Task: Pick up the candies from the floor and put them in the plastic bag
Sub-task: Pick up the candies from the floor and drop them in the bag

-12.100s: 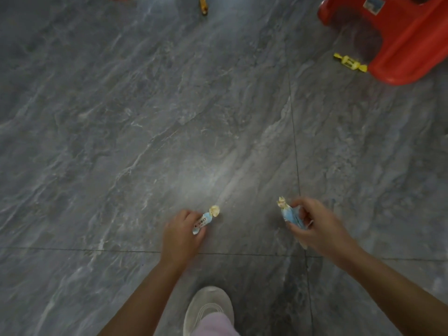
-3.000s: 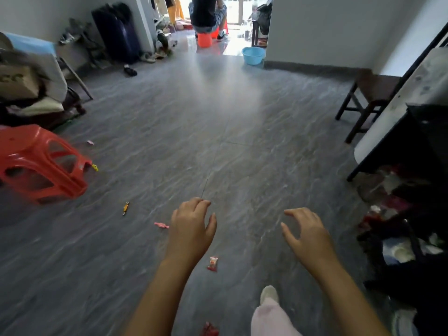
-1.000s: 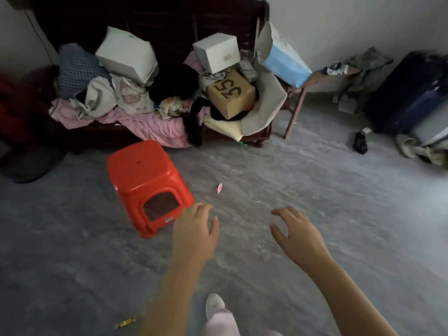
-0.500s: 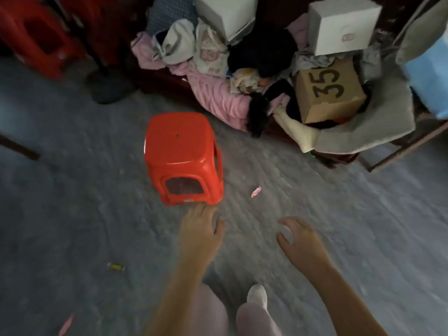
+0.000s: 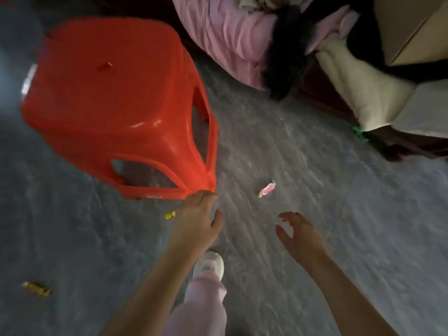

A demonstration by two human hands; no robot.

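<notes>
- Left hand (image 5: 197,220) stretched forward above the grey floor (image 5: 315,166), fingers spread and empty, fingertips just at the lower corner of the red plastic stool (image 5: 116,105); contact with the stool impossible to judge.
- Right hand (image 5: 299,235) held out beside it, well apart from the left, fingers curled loosely and open, holding nothing.
- Pink candy (image 5: 267,189) lying on the floor ahead of and between both hands, just right of the stool's near corner, touched by neither hand.
- Small yellow candy (image 5: 170,215) on the floor just left of the left hand, below the stool's front edge.
- Gold-wrapped candy (image 5: 36,288) further off on the floor at lower left, well apart from both hands.
- Something green (image 5: 360,134) at the edge of the clutter on the right, too small to identify.
- Stool upright, seen from above at a slant, cut-out openings in its sides showing the floor through them.
- Pink cloth (image 5: 225,32), a dark garment (image 5: 288,64) and a cream-coloured fabric (image 5: 358,93) piled at the top, with a cardboard box (image 5: 417,30) in the upper right corner.
- Pale shoe (image 5: 209,264) and pink trouser leg (image 5: 201,311) below, between the two forearms.
- No plastic bag anywhere in view.
</notes>
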